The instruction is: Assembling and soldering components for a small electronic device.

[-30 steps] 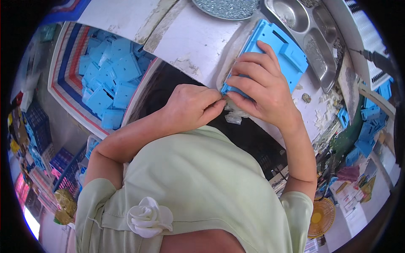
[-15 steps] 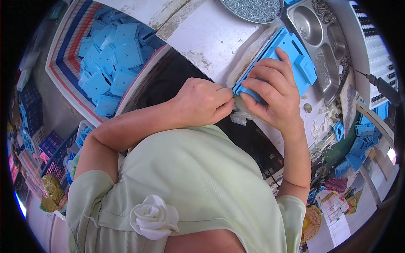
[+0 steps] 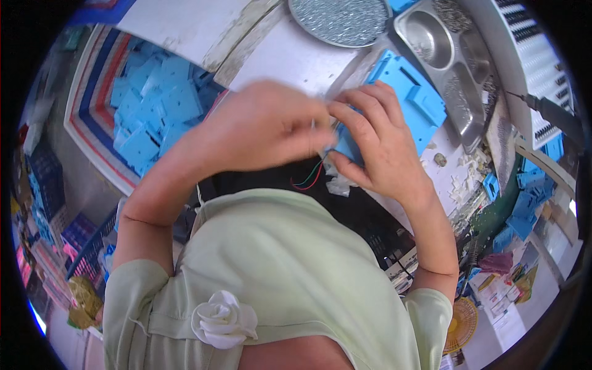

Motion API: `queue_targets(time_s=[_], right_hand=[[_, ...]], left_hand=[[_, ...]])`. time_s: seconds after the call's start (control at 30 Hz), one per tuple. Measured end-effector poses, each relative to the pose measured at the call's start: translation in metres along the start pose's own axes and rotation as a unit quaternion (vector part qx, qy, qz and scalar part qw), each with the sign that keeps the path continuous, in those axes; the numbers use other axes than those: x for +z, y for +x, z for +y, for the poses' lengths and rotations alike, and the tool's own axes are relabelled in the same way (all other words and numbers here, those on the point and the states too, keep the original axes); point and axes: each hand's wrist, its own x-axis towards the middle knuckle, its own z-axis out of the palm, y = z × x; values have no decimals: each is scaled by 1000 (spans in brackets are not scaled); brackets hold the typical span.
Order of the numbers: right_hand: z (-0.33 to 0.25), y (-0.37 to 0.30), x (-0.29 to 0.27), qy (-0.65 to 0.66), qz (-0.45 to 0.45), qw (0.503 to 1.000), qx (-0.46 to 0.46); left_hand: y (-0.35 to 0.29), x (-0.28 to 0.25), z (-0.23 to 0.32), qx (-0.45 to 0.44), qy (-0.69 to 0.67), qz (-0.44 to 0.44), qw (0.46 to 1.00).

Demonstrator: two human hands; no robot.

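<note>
A light-blue plastic housing (image 3: 414,102) with a slot and a raised block lies tilted at the table's edge. My right hand (image 3: 385,139) grips its near left side, thumb below and fingers bent over the top. Close by, my left hand (image 3: 265,126) is blurred by motion, its fingers curled together beside the housing's left corner. Whatever is pinched there is too small and smeared to make out. Thin red and green wires (image 3: 313,179) dangle below the fingertips, next to a scrap of clear plastic (image 3: 340,184).
A round tray of small metal screws (image 3: 342,21) and a steel compartment tray (image 3: 425,37) stand at the back. A striped bag (image 3: 92,102) at left holds several blue housings (image 3: 163,89). At right are a dark pen-shaped tool (image 3: 549,114), a white rack (image 3: 533,61) and more blue parts (image 3: 524,216).
My left hand has lifted and shifted up and left, now blurred. Red and green wires have come into view beneath it. The housing and my right hand appear slightly further left.
</note>
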Motion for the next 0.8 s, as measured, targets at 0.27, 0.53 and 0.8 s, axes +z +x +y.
queue_targets(time_s=[0.27, 0.53, 0.8], right_hand=[[2, -28, -10, 83, 237, 961, 115], [32, -95, -42, -32, 326, 917, 229], [-2, -102, -36, -114, 183, 926, 309]], left_hand=[[55, 34, 5, 218, 136, 114, 960], [52, 36, 24, 188, 233, 15, 954], [57, 36, 29, 178, 248, -19, 952]])
